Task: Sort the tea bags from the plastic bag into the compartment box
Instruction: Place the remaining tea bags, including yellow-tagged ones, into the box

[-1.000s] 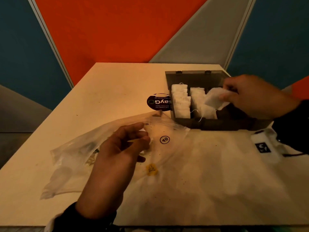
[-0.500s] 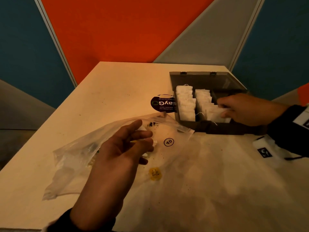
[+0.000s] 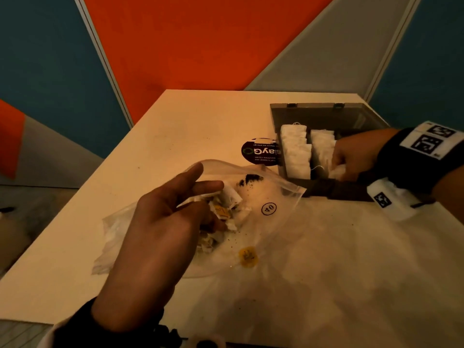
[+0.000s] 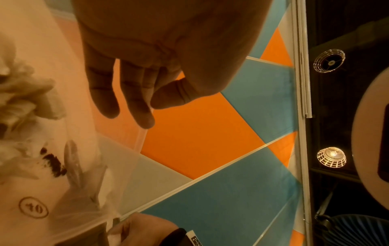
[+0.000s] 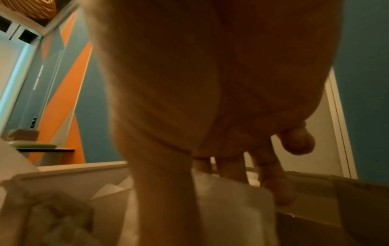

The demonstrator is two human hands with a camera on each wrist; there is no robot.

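The clear plastic bag (image 3: pixel 273 197) bears a circled "04" (image 3: pixel 268 208), printed in black. A round black sticker (image 3: pixel 259 153) on the desk (image 3: pixel 188 121) shows upside-down white lettering reading partly "ayG"; its smaller lines are too small to read.

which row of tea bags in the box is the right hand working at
The right-hand row, second from the box's left wall: the right hand holds a tea bag at its near end; the left row stands untouched.

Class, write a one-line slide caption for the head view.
Right hand tucks a tea bag into the compartment box; left hand hovers open over the plastic bag.
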